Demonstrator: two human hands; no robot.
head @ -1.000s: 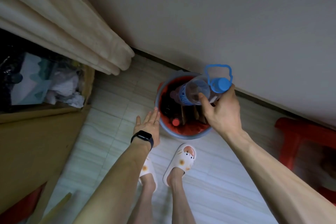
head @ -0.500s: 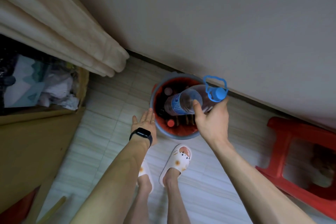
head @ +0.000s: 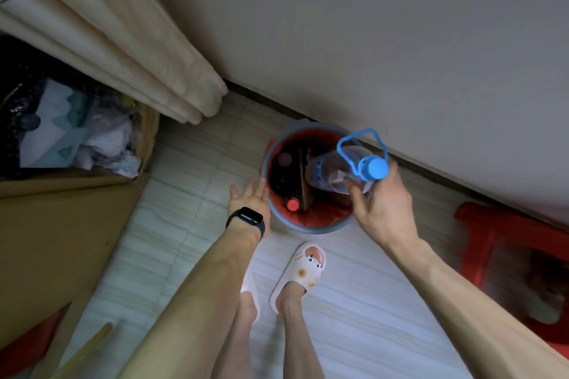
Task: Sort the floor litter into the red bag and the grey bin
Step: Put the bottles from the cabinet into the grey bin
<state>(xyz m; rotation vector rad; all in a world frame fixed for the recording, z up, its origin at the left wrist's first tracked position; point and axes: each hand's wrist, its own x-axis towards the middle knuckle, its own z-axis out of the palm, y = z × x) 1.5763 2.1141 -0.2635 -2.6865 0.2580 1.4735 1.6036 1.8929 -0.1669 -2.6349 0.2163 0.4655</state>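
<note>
Bottle [head: 331, 171]: clear plastic, blue cap and loop handle, clamped in right hand [head: 381, 209] over red-lined grey bin [head: 308, 226]. Left hand [head: 251, 198] splayed, empty. Pale tiled floor [head: 354, 301], white wall [head: 369, 40].

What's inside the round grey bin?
The grey bin has a red liner. In it stand dark bottles, one with a red cap, and cardboard. The right hand holds a big clear bottle over it, which hides what lies beneath.
</note>
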